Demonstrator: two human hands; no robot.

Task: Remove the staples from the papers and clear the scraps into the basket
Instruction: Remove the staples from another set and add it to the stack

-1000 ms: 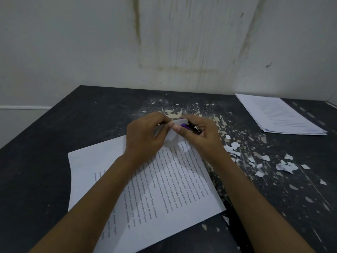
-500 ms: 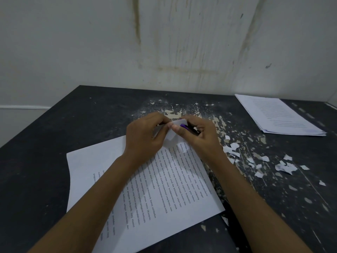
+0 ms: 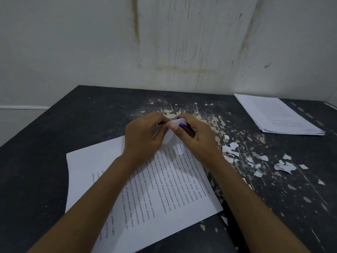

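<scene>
Head camera looks down at your hands. Your left hand (image 3: 144, 136) pinches the lifted corner of the papers (image 3: 164, 189) lying under both hands. Your right hand (image 3: 197, 137) curls round a purple tool (image 3: 182, 126), mostly hidden. Your fingers cover the staple. Scraps (image 3: 284, 167) lie right of your right hand.

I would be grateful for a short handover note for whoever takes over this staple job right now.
Left hand: pinches the lifted far corner of the printed papers.
Right hand: grips a purple tool at that same corner.
Things: paper scraps lie scattered on the table to the right; a second stack of papers sits at the far right. No basket in view.
Done: unclear; the staple itself is hidden by the hands.
To do: free this corner, then clear the scraps into the basket.
</scene>
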